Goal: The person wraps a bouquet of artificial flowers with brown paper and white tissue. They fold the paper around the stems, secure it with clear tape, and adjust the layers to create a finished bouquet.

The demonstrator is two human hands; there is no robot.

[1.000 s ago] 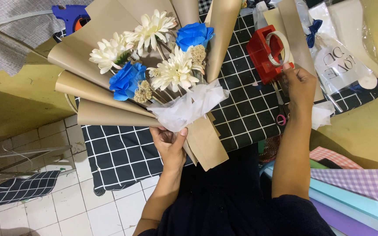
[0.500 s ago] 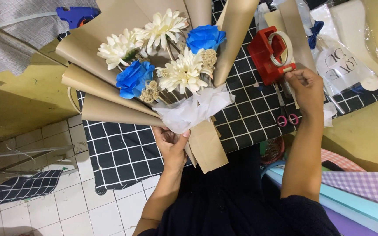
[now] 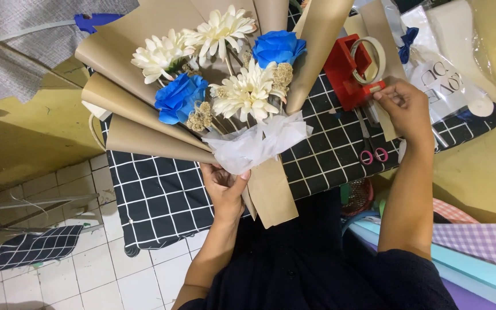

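Bouquet [image 3: 225, 97] of cream and blue flowers is already wrapped in kraft paper; left hand [image 3: 225, 186] fingers grip its stem. Beside it on the tabletop [image 3: 156, 195], right hand [image 3: 406, 109] fingers pinch tape at the red dispenser [image 3: 351, 72] (fastening seemingly remains).

One head-worn camera looks steeply down, close over the checked table [image 3: 162, 195].

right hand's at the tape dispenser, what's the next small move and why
Probably pull a short strip off the red tape dispenser and tear it. The right hand already pinches the tape end, while the left hand grips the bouquet at its neck, where the brown wrap looks unfastened.
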